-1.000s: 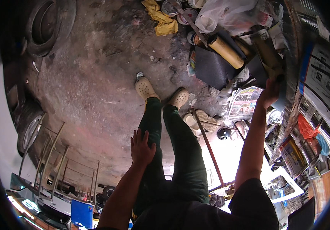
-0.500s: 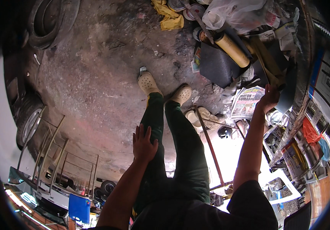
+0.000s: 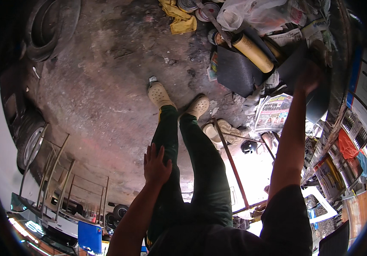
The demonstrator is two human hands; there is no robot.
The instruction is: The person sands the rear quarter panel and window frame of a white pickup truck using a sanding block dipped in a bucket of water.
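Observation:
My left hand (image 3: 155, 165) lies on the thigh of my dark green trousers (image 3: 168, 136), its fingers spread and nothing in it. My right arm stretches out to the pile at the right. There my right hand (image 3: 308, 80) is blurred and in shadow, next to dark sheets, so its fingers and anything in them cannot be made out. Just left of it, a yellow-brown roll (image 3: 252, 52) lies across a black sheet (image 3: 236, 72). A newspaper (image 3: 273, 113) sits below the hand, nearer to me.
Beige clogs (image 3: 199, 106) are on my feet. A rusty metal frame (image 3: 231, 164) stands right of my legs. Plastic bags (image 3: 256, 15) and a yellow cloth (image 3: 181, 19) lie at the far side. Tyres (image 3: 42, 32), a wheel (image 3: 32, 143) and metal racks (image 3: 57, 175) are at left.
My right hand has moved farther away and slightly right. The brownish strip it was touching no longer shows in the same place. My left hand stays on the thigh.

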